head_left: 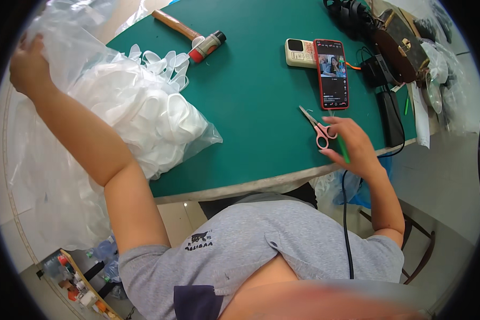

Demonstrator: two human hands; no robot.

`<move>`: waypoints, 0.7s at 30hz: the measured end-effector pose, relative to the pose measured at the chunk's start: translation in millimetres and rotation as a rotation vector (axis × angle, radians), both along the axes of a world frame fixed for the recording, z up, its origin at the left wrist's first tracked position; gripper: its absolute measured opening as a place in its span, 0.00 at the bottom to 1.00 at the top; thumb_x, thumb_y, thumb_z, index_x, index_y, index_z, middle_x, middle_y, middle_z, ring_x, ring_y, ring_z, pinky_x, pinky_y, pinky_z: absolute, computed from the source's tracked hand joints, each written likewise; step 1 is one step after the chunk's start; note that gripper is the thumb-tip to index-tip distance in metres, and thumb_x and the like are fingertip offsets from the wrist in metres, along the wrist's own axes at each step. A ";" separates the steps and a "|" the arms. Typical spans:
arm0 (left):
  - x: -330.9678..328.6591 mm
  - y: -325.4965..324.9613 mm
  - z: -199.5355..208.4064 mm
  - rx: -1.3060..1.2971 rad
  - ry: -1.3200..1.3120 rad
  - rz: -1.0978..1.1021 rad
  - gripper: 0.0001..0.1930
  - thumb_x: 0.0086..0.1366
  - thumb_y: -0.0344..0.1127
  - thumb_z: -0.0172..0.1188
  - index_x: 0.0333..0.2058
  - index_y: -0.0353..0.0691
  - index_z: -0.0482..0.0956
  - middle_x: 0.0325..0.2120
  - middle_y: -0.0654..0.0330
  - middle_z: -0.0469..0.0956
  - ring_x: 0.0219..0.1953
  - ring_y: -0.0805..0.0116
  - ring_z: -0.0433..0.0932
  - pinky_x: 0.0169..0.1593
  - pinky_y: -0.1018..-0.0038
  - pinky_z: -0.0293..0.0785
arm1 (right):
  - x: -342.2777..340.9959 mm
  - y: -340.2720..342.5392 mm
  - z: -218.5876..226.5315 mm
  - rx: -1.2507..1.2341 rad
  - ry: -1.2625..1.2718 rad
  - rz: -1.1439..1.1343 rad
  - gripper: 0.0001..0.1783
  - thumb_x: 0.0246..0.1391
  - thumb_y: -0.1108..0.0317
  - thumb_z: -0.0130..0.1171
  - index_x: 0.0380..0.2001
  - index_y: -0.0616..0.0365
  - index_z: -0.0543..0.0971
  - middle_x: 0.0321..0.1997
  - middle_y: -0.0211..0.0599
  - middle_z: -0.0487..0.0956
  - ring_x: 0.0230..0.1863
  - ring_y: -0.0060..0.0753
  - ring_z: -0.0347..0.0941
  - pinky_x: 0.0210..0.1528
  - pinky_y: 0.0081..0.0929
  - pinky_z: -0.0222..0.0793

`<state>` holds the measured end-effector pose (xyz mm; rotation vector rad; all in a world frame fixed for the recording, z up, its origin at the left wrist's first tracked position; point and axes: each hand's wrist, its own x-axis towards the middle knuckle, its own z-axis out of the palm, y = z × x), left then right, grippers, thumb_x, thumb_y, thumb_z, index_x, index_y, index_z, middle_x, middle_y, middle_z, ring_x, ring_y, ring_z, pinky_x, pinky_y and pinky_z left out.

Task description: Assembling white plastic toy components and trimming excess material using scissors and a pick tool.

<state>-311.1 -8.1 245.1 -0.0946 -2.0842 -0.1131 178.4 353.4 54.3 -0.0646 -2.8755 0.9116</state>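
At the far left my left hand (29,69) is raised and closed on the film of a large clear plastic bag (85,40). Many white, loop-shaped soft pieces (160,120) fill the bag, and some spill onto the green table (250,106). My right hand (354,144) hovers at the table's near right, fingers curled around a slim green tool (343,149) whose kind I cannot make out. Right beside those fingers lie small scissors (321,129) with pink handles, blades pointing up and left.
A mallet (194,40) with a wooden handle lies at the back. Beyond my right hand a lit phone (333,74) in a red case leans on a cream power bank (300,52). A brown bag (400,45), black adapter (376,70) and black case (390,117) crowd the right side.
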 end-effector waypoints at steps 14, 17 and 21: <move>287.9 -40.1 -88.8 -0.081 -0.798 -0.356 0.42 0.52 0.51 0.70 0.58 0.30 0.65 0.55 0.41 0.71 0.58 0.47 0.69 0.62 0.65 0.62 | 12.9 6.3 -16.0 0.106 -0.011 0.197 0.17 0.37 0.80 0.62 0.32 0.58 0.68 0.50 0.42 0.74 0.51 0.48 0.69 0.54 0.38 0.66; 296.6 -37.5 -161.6 -0.354 -0.821 -0.580 0.42 0.45 0.49 0.74 0.56 0.33 0.68 0.55 0.39 0.67 0.56 0.39 0.65 0.59 0.55 0.61 | 22.2 10.7 -16.5 0.123 -0.022 0.224 0.17 0.37 0.81 0.62 0.32 0.57 0.69 0.51 0.41 0.75 0.51 0.48 0.69 0.54 0.38 0.66; 313.0 -5.3 -198.2 -0.545 -0.725 -0.394 0.41 0.43 0.46 0.75 0.56 0.38 0.69 0.54 0.41 0.66 0.55 0.37 0.63 0.55 0.50 0.61 | 25.2 11.8 -15.1 0.103 -0.012 0.217 0.17 0.37 0.81 0.61 0.32 0.57 0.68 0.52 0.40 0.75 0.52 0.48 0.69 0.54 0.38 0.66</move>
